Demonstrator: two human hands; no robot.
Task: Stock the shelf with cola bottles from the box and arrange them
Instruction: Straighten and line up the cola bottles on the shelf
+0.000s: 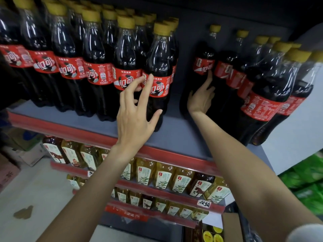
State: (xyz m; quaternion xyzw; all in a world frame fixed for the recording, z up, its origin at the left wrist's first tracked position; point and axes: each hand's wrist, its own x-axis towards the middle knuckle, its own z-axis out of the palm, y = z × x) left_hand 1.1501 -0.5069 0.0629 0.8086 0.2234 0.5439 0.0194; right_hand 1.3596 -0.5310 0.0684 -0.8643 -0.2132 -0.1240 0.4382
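The left hand (134, 112) hovers with its grip spread open just in front of the end dark plastic cola bottle with a yellow cap and red label (158, 74), upright on the grey shelf (174, 135). Across the gap, the right hand (201, 98) presses flat against a back-row bottle (202, 65), grip open; the left is nearer the front row

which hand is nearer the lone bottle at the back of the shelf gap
Right. The right hand rests against the lone bottle; the left hand is across the gap, at the front-row bottle.
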